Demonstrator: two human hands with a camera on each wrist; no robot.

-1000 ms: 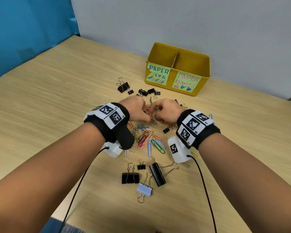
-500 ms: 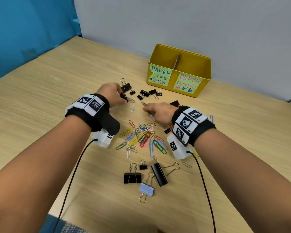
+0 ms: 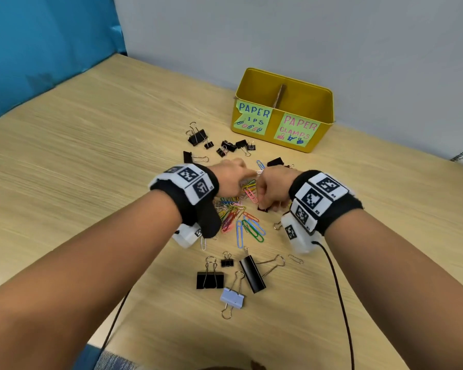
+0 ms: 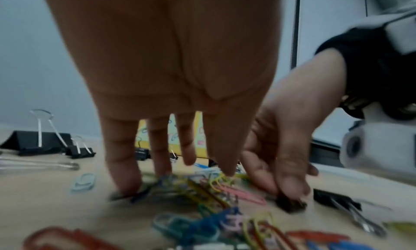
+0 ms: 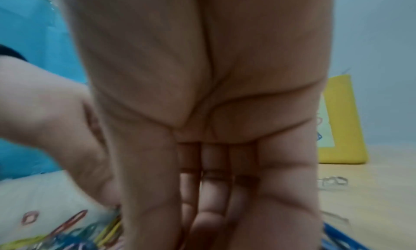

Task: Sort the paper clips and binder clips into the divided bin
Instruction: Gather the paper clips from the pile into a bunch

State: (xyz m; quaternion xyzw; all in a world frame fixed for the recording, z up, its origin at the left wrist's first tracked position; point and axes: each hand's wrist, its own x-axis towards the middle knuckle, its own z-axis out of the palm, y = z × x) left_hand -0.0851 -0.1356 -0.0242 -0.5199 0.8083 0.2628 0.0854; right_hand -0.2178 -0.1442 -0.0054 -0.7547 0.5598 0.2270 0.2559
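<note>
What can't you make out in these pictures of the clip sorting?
- Yellow divided bin: head view, front wall hides its floor, so contents unknown.
- Right hand: right wrist view, palm blocks the fingertips; any grip is unclear.
- Small black binder clip under it: left wrist view, blurred.

Both hands low and close together

Left hand [image 3: 231, 177] reaches down with straight, spread fingers [image 4: 122, 165]; right hand [image 3: 274, 189] curls its fingers [image 4: 290, 182] downward, forearms converging from either side.

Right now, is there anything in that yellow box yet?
Cannot tell fully. The yellow box shows bare inner walls and its cardboard divider, but its floor is hidden. Clips still lie on the table.
</note>
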